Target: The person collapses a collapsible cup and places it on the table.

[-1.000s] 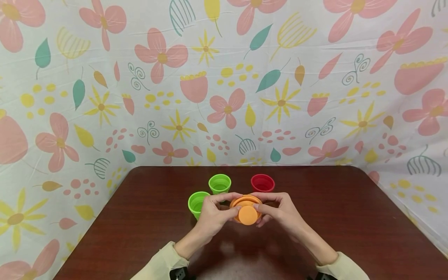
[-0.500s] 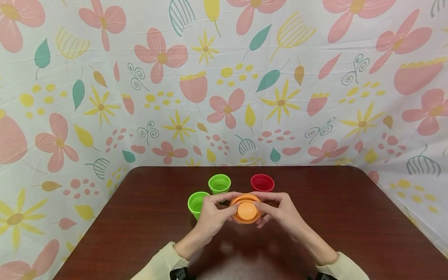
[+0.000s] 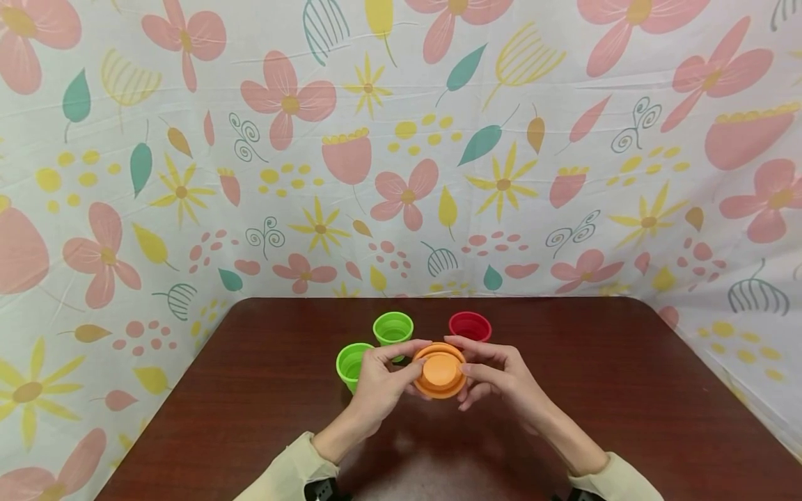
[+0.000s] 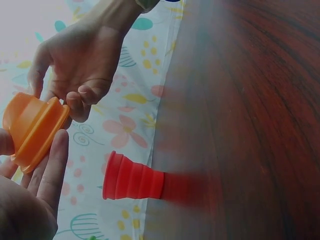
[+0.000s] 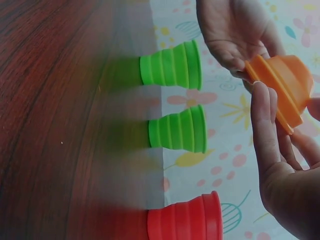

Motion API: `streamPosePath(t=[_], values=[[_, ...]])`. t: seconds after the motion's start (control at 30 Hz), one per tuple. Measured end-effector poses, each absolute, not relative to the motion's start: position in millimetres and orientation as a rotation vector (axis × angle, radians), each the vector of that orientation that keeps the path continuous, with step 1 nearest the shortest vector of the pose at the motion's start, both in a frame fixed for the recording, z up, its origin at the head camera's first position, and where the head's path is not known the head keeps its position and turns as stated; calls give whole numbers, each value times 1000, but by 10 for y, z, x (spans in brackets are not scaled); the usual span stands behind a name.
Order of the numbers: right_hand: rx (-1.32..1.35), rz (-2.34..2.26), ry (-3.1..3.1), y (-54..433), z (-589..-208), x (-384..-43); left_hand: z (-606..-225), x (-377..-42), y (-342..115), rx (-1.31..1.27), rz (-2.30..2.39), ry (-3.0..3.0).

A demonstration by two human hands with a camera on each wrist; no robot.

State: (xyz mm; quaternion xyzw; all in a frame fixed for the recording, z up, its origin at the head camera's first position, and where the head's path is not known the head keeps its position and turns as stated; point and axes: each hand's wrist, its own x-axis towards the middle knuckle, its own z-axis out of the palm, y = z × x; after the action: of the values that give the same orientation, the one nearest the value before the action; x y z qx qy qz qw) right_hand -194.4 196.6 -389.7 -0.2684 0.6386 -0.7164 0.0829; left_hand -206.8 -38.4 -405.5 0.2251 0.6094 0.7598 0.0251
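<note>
Along the bottom edge of the frame we see two pale sleeves (image 3: 288,466), with a black wristband (image 3: 321,489) showing below the left one. Just above, near the middle of the frame, both hands are clamped on one thing: the left hand (image 3: 381,379) and the right hand (image 3: 510,379) pinch an orange collapsible cup (image 3: 441,372) from opposite sides, thumbs on the face turned to us, index fingers at its upper rim. We find this cup partly folded, its round base facing us, its wide rim turned away; the wrist views show it held clear of the dark wood-grain bench (image 3: 626,417). Beyond, left of centre, we see a green ribbed cup (image 3: 351,362), partly hidden by the left hand. A second green cup (image 3: 393,325) stands behind it, slightly to the right. Right of that, we spot a red ribbed cup (image 3: 470,325), its lower part hidden by fingers. All three stand upright, mouths up. Across the back we see a white floral cloth (image 3: 401,264).
</note>
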Motion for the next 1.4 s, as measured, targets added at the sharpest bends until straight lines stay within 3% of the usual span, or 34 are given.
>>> streamPosePath(t=[0.57,0.83,1.4], values=[[-770,-2134,2044,1922,-3935,-1946,-4065,-2055,-366,695,2336,1886],[-733,-2166,2064,1935,-3944,-1955,-4079,-2017,-387,927,2313,1770],[-756,-2138,2046,1920,-3940,-1937,-4097,-2040,-366,971,2340,1853]])
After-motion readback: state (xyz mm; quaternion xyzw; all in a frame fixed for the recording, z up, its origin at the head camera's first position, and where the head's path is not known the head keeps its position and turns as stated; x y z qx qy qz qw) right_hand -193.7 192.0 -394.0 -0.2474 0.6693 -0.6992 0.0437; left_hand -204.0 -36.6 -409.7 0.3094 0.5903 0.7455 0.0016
